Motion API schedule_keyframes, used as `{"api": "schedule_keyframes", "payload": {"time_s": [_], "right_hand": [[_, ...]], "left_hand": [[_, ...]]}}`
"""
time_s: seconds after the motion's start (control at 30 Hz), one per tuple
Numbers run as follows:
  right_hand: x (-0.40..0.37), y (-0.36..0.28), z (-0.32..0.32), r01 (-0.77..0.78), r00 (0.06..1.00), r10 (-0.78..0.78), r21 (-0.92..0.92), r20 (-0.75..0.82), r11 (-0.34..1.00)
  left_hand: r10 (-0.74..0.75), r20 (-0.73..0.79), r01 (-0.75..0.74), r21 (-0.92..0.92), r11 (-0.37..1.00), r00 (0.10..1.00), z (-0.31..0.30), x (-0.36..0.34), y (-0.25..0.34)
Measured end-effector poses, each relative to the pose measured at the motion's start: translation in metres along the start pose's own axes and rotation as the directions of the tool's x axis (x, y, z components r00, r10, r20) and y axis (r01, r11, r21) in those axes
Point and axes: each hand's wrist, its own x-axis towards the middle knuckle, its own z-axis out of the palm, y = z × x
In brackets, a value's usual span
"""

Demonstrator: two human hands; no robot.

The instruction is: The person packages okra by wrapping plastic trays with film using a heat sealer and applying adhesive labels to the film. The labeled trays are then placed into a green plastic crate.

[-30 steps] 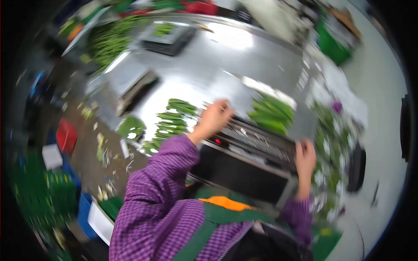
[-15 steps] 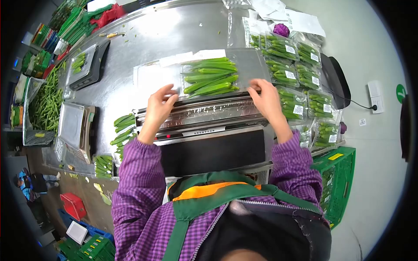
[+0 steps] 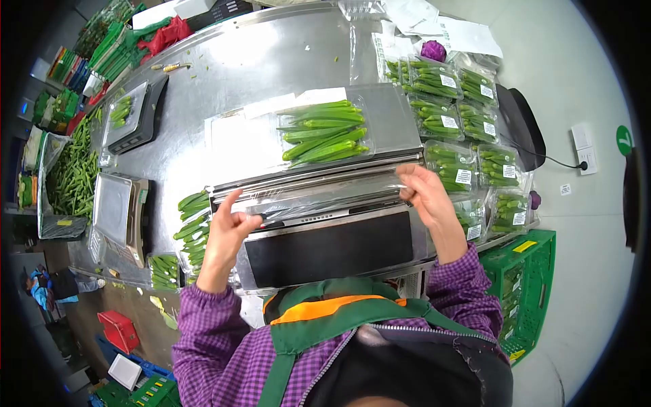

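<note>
A sheet of clear plastic film (image 3: 332,198) stretches between my two hands over the front of a wrapping machine with a black plate (image 3: 332,251). My left hand (image 3: 229,237) is closed on the film's left end, near the thumb. At the other end, my right hand (image 3: 427,193) pinches the film between thumb and fingers. Beyond the film, a clear tray of okra (image 3: 325,132) rests on the machine's metal top, touched by neither hand.
Wrapped, labelled okra packs (image 3: 451,163) are stacked at right, above a green crate (image 3: 522,292). Left of the machine lie more okra packs (image 3: 193,224). Two scales (image 3: 119,210) and a bin of loose okra (image 3: 71,169) stand further left. A purple cabbage (image 3: 433,51) sits at the back right.
Both hands have drawn back from beside the okra tray towards my body, the left one furthest. The film is now pulled out between them over the machine's front.
</note>
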Motion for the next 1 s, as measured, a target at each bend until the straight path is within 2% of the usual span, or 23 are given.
{"api": "schedule_keyframes", "payload": {"time_s": [0.07,0.1,0.13,0.23,0.27,0.3,0.33,0.37,0.4,0.43,0.47,0.5,0.53,0.57,0.6,0.63,0.67,0.7,0.73,0.77,0.83,0.87,1.0], "right_hand": [[-0.008,-0.006,-0.002,-0.177,0.969,0.119,0.276,0.215,0.945],[-0.007,-0.013,0.001,-0.174,0.97,0.115,0.277,0.215,0.945],[-0.006,-0.02,0.006,-0.095,0.968,0.007,0.337,0.251,0.937],[0.004,-0.054,0.024,0.122,0.922,-0.268,0.447,0.28,0.886],[0.011,-0.07,0.031,0.184,0.891,-0.35,0.476,0.288,0.86],[0.02,-0.084,0.04,0.248,0.836,-0.454,0.528,0.307,0.812],[0.036,-0.098,0.045,0.35,0.739,-0.569,0.516,0.361,0.782],[0.048,-0.108,0.061,0.483,0.78,-0.592,0.407,0.202,0.775],[0.062,-0.115,0.077,0.587,0.785,-0.619,0.273,0.039,0.762],[0.09,-0.115,0.079,0.659,0.738,-0.666,0.094,0.107,0.746],[0.123,-0.104,0.076,0.717,0.693,-0.696,-0.081,0.185,0.692],[0.154,-0.085,0.067,0.688,0.722,-0.646,-0.348,0.248,0.637],[0.178,-0.063,0.058,0.623,0.759,-0.582,-0.585,0.293,0.519],[0.185,-0.046,0.052,0.625,0.758,-0.582,-0.585,0.295,0.517],[0.187,-0.029,0.046,0.594,0.75,-0.561,-0.729,0.35,0.339],[0.184,-0.025,0.048,0.539,0.75,-0.529,-0.83,0.397,0.141],[0.182,-0.025,0.044,0.536,0.755,-0.522,-0.832,0.396,0.144],[0.169,-0.036,0.047,0.437,0.872,-0.397,-0.823,0.287,0.364],[0.159,-0.039,0.048,0.291,0.953,-0.239,-0.777,0.186,0.558],[0.16,-0.03,0.04,0.288,0.954,-0.236,-0.777,0.183,0.561],[0.152,-0.022,0.034,0.346,0.936,-0.171,-0.719,0.306,0.603],[0.133,-0.029,0.035,0.08,0.958,0.074,-0.508,0.276,0.857],[0.069,-0.03,0.031,-0.065,0.934,0.215,-0.453,0.287,0.889]], "left_hand": [[-0.015,-0.005,0.014,-0.036,0.999,1.0,-0.004,-0.008,-0.002],[-0.194,0.239,0.26,-0.284,0.923,0.951,-0.008,-0.008,-0.001],[-0.279,0.502,0.519,-0.438,0.734,0.819,-0.011,-0.006,0.003],[0.202,0.607,0.257,-0.583,0.771,0.769,-0.017,0.014,0.032],[0.281,0.493,0.079,-0.59,0.803,0.823,-0.017,0.019,0.051],[0.335,0.419,0.046,-0.679,0.733,0.844,-0.018,0.036,0.063],[0.498,0.454,0.055,-0.778,0.626,0.739,-0.013,0.052,0.084],[0.471,0.402,0.156,-0.865,0.477,0.785,-0.006,0.065,0.104],[0.563,0.369,0.093,-0.884,0.458,0.739,-0.003,0.094,0.113],[0.519,0.162,-0.227,-0.762,0.606,0.839,0.015,0.12,0.119],[0.514,-0.073,-0.476,-0.506,0.719,0.855,0.033,0.147,0.119],[0.637,0.027,-0.632,-0.103,0.768,0.77,0.024,0.197,0.084],[0.591,-0.023,-0.556,0.312,0.771,0.806,0.031,0.234,0.051],[0.607,0.097,-0.505,0.665,0.551,0.789,0.049,0.222,0.044],[0.72,0.119,-0.512,0.781,0.357,0.683,0.063,0.215,0.043],[0.808,0.111,-0.634,0.684,0.361,0.579,0.065,0.21,0.046],[0.676,0.079,-0.539,0.673,0.506,0.732,0.061,0.207,0.049],[0.506,0.048,-0.409,0.658,0.633,0.861,0.055,0.199,0.052],[0.261,0.101,-0.28,0.324,0.904,0.96,0.047,0.197,0.054],[0.257,0.103,-0.276,0.326,0.904,0.961,0.047,0.189,0.053],[0.071,0.271,-0.044,-0.102,0.994,0.96,0.049,0.154,0.053],[0.063,0.272,-0.037,-0.1,0.994,0.96,0.045,0.145,0.045],[-0.016,0.432,0.127,-0.23,0.965,0.902,0.036,0.09,0.025]]}}
